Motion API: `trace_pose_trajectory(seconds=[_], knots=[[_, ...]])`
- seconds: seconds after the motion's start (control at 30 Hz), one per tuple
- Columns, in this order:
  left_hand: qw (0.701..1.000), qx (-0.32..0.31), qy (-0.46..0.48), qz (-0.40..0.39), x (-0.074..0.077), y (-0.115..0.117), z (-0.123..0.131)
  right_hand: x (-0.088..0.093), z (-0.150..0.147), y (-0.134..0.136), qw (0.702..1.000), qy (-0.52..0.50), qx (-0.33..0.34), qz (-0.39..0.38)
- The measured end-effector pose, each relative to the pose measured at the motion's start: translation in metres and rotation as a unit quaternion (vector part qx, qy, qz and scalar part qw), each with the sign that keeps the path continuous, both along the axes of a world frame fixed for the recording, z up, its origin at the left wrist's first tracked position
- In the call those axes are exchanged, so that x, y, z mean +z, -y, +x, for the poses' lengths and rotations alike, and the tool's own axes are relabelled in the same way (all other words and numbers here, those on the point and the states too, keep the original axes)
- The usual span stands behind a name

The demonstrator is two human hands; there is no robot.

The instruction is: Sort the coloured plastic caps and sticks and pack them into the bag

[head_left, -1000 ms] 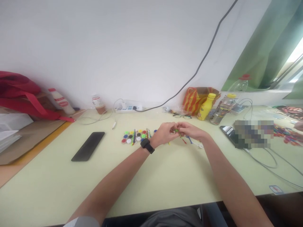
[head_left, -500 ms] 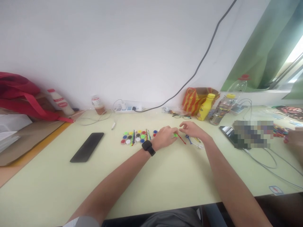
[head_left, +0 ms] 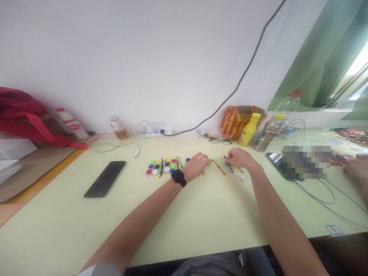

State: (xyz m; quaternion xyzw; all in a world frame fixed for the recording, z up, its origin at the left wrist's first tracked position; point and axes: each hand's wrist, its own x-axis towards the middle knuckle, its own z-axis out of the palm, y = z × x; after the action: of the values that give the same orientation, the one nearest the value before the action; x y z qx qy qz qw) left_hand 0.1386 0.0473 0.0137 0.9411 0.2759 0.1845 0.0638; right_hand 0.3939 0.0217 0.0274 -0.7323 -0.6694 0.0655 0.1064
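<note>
My right hand [head_left: 239, 158] is closed in a pinch on the upper part of a blue plastic stick [head_left: 230, 167], which slants over the table. Beside it lie a red stick with beads or knobs along it [head_left: 219, 167] and some white and yellow sticks [head_left: 242, 176]. My left hand [head_left: 196, 165], a black watch [head_left: 178, 177] on its wrist, rests low over small coloured pieces with its fingers curled together; what is at its fingertips is hidden. To its left, rows of coloured round discs [head_left: 155, 172] lie with thin coloured sticks [head_left: 161, 167] between them.
A black phone [head_left: 105, 179] lies at left, another phone [head_left: 283, 167] with cables at right. Along the wall stand a power strip [head_left: 152, 133], glasses [head_left: 220, 140], a striped bag [head_left: 231, 119] and a yellow bottle [head_left: 249, 130]. Another person's hand [head_left: 358, 167] is at far right.
My right hand has gone from open fingers to a pinch on the blue stick. My left hand has shifted slightly left, uncovering more of the red stick.
</note>
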Motion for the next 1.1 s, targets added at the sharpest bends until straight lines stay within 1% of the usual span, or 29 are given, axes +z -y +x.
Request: trace_pose_trajectory(seconds=[0.07,0.23,0.27,0.33,0.37,0.4,0.47,0.53,0.6,0.67,0.73,0.8,0.9,1.0,1.07,1.1], knots=[[1.000,-0.007,-0.002,0.011,-0.001,0.000,0.003,0.001,0.001,-0.002,1.000,0.001,-0.012,0.013],[1.000,0.015,0.014,0.011,0.006,-0.004,0.005,0.007,0.003,-0.005,0.998,-0.011,-0.036,0.050],[0.999,0.019,0.026,0.006,0.008,-0.005,0.004,0.009,0.001,-0.005,0.997,-0.035,-0.034,0.064],[0.997,0.017,0.072,-0.022,0.015,-0.008,0.002,0.014,-0.009,-0.004,0.987,-0.131,-0.007,0.089],[0.994,0.009,0.102,-0.044,0.018,-0.008,0.001,0.017,-0.017,-0.002,0.975,-0.199,0.018,0.094],[0.989,-0.004,0.134,-0.067,0.022,-0.009,0.001,0.019,-0.025,0.000,0.957,-0.270,0.048,0.091],[0.976,-0.038,0.190,-0.100,0.028,-0.009,0.000,0.024,-0.044,0.005,0.911,-0.393,0.105,0.070],[0.965,-0.066,0.229,-0.112,0.032,-0.009,-0.001,0.028,-0.059,0.010,0.866,-0.479,0.130,0.054],[0.957,-0.084,0.254,-0.116,0.034,-0.009,-0.001,0.030,-0.067,0.014,0.839,-0.527,0.128,0.042],[0.948,-0.094,0.275,-0.129,0.033,-0.011,0.000,0.033,-0.067,0.015,0.829,-0.544,0.127,0.022],[0.937,-0.102,0.298,-0.151,0.032,-0.013,0.000,0.034,-0.062,0.014,0.820,-0.553,0.146,-0.010],[0.930,-0.105,0.310,-0.166,0.031,-0.016,0.000,0.034,-0.057,0.013,0.800,-0.573,0.170,-0.044],[0.939,-0.091,0.298,-0.147,0.032,-0.017,-0.002,0.032,-0.054,0.011,0.780,-0.600,0.170,-0.060],[0.951,-0.074,0.277,-0.119,0.035,-0.015,-0.003,0.031,-0.057,0.011,0.774,-0.611,0.158,-0.054],[0.952,-0.076,0.269,-0.123,0.038,-0.013,-0.004,0.031,-0.058,0.012,0.776,-0.607,0.163,-0.057],[0.952,-0.080,0.264,-0.130,0.039,-0.012,-0.005,0.032,-0.058,0.012,0.782,-0.597,0.168,-0.060]])
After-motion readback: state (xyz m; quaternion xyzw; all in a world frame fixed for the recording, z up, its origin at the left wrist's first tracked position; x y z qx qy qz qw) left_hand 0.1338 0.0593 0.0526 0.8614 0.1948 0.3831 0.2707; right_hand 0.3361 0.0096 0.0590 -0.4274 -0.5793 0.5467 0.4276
